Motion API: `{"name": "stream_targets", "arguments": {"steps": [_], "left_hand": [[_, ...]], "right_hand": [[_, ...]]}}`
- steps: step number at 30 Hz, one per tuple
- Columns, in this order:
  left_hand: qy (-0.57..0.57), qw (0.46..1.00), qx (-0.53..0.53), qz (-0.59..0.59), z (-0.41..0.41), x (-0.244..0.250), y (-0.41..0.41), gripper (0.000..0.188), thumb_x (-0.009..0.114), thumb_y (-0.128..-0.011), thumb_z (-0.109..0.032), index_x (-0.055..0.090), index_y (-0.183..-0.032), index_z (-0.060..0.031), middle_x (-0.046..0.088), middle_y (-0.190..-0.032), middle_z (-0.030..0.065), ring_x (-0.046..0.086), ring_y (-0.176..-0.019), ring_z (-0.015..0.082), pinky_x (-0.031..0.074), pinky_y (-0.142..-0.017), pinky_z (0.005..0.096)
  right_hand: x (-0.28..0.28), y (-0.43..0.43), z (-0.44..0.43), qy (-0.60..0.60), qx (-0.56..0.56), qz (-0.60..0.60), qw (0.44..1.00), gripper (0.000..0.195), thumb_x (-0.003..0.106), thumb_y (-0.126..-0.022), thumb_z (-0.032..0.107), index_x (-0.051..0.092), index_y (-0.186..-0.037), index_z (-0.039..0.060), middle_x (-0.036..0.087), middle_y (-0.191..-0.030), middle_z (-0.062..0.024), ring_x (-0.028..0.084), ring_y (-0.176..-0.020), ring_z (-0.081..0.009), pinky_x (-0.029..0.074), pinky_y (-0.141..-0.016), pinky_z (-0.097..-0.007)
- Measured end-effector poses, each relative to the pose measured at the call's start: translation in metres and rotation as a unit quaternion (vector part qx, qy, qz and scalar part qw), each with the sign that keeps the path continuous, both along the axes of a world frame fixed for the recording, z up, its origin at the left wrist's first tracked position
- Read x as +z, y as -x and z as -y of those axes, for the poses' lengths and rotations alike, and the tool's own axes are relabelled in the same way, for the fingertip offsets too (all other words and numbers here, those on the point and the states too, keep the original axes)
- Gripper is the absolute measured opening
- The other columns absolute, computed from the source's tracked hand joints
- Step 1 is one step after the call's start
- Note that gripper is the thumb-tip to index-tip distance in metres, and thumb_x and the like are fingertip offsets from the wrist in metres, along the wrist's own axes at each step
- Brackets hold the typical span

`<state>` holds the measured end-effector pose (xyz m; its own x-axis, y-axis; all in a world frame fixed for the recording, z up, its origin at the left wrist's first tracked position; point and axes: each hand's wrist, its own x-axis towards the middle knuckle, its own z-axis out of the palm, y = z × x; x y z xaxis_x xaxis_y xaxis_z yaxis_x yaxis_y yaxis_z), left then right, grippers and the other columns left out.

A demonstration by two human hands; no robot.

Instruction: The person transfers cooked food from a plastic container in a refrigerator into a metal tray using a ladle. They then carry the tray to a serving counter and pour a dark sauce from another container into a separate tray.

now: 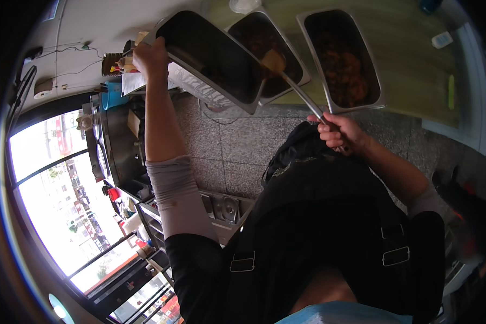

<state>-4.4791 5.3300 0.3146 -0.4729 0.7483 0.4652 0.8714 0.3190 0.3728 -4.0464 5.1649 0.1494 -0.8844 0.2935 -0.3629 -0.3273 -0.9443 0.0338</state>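
My left hand (150,58) grips the end rim of a deep stainless-steel food pan (249,106), tilted with its lower end at the middle pan. Its inside is dark, with some brown residue near the low corner. In my right hand (342,133) is the handle of a long spoon or spatula (305,95), the kind unclear. Its yellowish head (274,61) lies at the tilted pan's edge, over the middle steel pan (305,78), which holds dark reddish food. Just right stands another steel pan (358,108) with chunky orange-brown food (344,77).
The pans are at a greenish worktop (413,69), with a clear plastic container (245,5) beyond and a small white bottle (442,39) at right. A blue bucket (112,96) stands left. Below lie a speckled tile floor (243,150) and a steel counter with lidded pans (229,208).
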Motion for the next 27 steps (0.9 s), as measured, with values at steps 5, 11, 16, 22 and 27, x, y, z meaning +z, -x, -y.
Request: {"name": "stream_targets", "arguments": {"steps": [5, 11, 16, 22, 27], "left_hand": [[0.009, 1.0, -0.008, -0.018, -0.003, 0.005, -0.014, 0.04, 0.063, -0.064, -0.03, 0.065, -0.074, 0.0092, 0.063, -0.073, 0.0272, 0.062, -0.075, 0.0417, 0.047, -0.074, 0.0467], [0.006, 1.0, 0.002, -0.029, -0.002, 0.001, 0.002, 0.039, 0.063, -0.063, -0.029, 0.065, -0.072, 0.009, 0.063, -0.072, 0.0266, 0.063, -0.072, 0.0405, 0.047, -0.072, 0.0458], [0.0, 1.0, -0.007, -0.02, 0.0, 0.003, -0.008, 0.037, 0.063, -0.063, -0.027, 0.065, -0.073, 0.0082, 0.063, -0.07, 0.0241, 0.063, -0.069, 0.038, 0.047, -0.07, 0.0446], [0.019, 1.0, 0.001, -0.001, 0.009, 0.017, -0.031, 0.034, 0.063, -0.064, -0.025, 0.066, -0.074, 0.0075, 0.064, -0.068, 0.0212, 0.064, -0.066, 0.0343, 0.048, -0.068, 0.0423], [0.023, 1.0, 0.009, 0.002, 0.006, 0.012, -0.026, 0.034, 0.063, -0.065, -0.025, 0.066, -0.075, 0.0071, 0.065, -0.068, 0.0202, 0.064, -0.066, 0.0331, 0.048, -0.067, 0.0414]], "right_hand": [[0.007, -0.003, -0.004, -0.049, 0.012, 0.056, 0.997, 0.029, 0.031, -0.1, 0.026, 0.045, -0.112, 0.0031, 0.043, -0.074, -0.0004, 0.035, -0.051, -0.004, 0.03, -0.042, -0.0177], [0.044, -0.013, -0.011, -0.232, 0.09, 0.23, 0.941, 0.017, 0.04, -0.097, 0.021, 0.044, -0.094, 0.0053, 0.044, -0.066, 0.0002, 0.037, -0.045, -0.0039, 0.033, -0.038, -0.0195], [0.065, -0.036, -0.014, -0.432, 0.193, 0.369, 0.8, 0.03, 0.044, -0.093, 0.017, 0.042, -0.117, -0.0022, 0.049, -0.067, -0.0029, 0.047, -0.049, -0.0084, 0.04, -0.043, -0.0242], [0.055, -0.054, -0.018, -0.695, 0.154, 0.479, 0.514, 0.048, 0.049, -0.091, 0.017, 0.036, -0.131, -0.0055, 0.058, -0.093, -0.0201, 0.06, -0.081, -0.0292, 0.047, -0.071, -0.04], [0.049, -0.052, -0.021, -0.761, 0.211, 0.523, 0.321, 0.049, 0.051, -0.089, 0.013, 0.036, -0.133, -0.0035, 0.056, -0.087, -0.0172, 0.059, -0.076, -0.0283, 0.049, -0.067, -0.0392]]}}
